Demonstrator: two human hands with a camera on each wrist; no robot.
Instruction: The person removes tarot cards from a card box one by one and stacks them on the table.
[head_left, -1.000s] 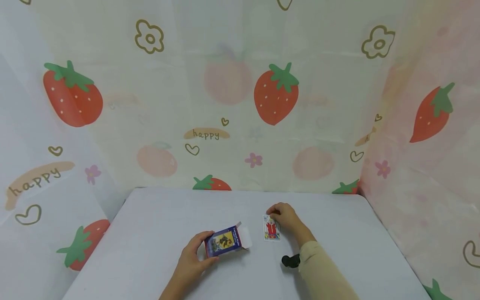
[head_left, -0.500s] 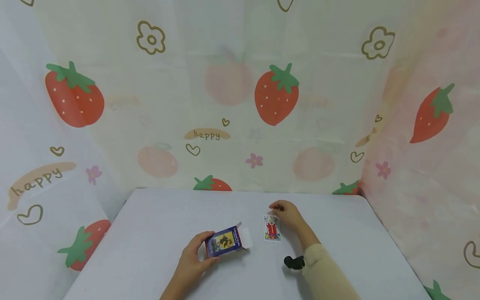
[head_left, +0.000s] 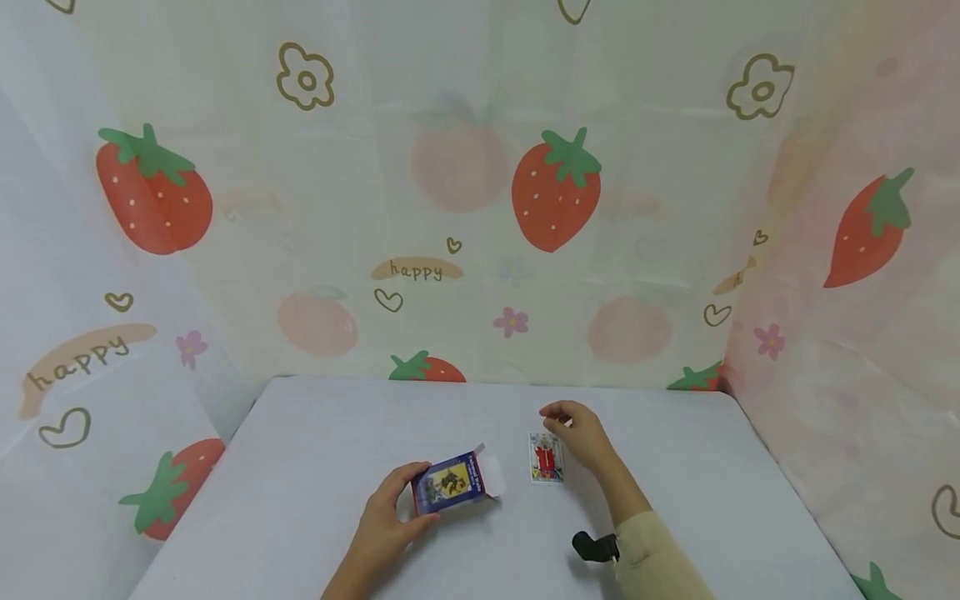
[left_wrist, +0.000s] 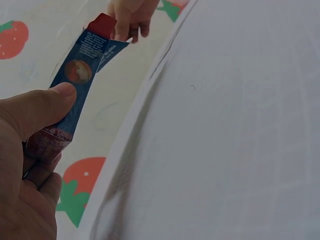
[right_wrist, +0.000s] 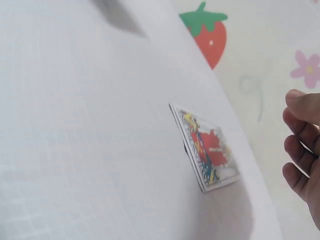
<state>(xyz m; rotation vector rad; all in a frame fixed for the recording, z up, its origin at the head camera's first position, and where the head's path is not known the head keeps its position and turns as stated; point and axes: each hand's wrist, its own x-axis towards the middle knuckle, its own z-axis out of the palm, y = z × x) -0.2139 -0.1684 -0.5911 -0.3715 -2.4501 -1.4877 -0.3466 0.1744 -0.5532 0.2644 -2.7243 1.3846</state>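
And here's the left hand [head_left: 386, 517], gripping a blue card box [head_left: 450, 483] firmly at its near end, thumb along one narrow side, fingers wrapped round the other. The box sits on a slant, yellow picture facing up, its far end undone with a white flap [head_left: 492, 473] jutting towards the right hand [head_left: 588, 433].

Over to that right hand: it hovers at the top corner of a picture card [head_left: 546, 460], fingers loosely bent, thumb and forefinger close together, nothing held between them. The wrist view has the fingertips clear of the card, which lies flat, a figure in red face up on the white tabletop [head_left: 315, 433], just beyond the box's mouth. Its edge looks layered there, so it may be a thin stack, though the blur makes that hard to call.

A black device [head_left: 595, 547] pokes out by the beige sleeve [head_left: 660, 558] on the right arm, and behind it all hangs a pale curtain [head_left: 480, 108] printed with red strawberries [head_left: 557, 196].
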